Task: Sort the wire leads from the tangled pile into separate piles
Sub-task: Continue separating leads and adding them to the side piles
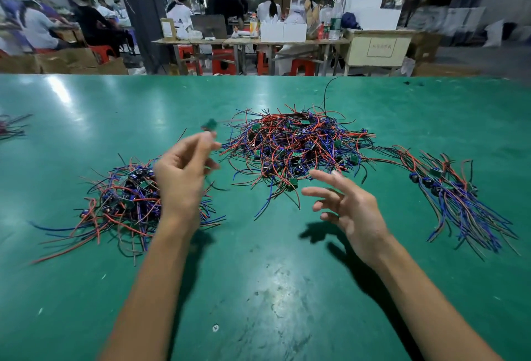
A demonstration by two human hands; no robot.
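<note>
Right hand hovered released, holding nothing | left hand pinched one lead | tangled pile mid-table mostly unsorted | sorted piles: left, right

Green table, tangled wire pile centre, smaller piles left and right, loose screw
</note>
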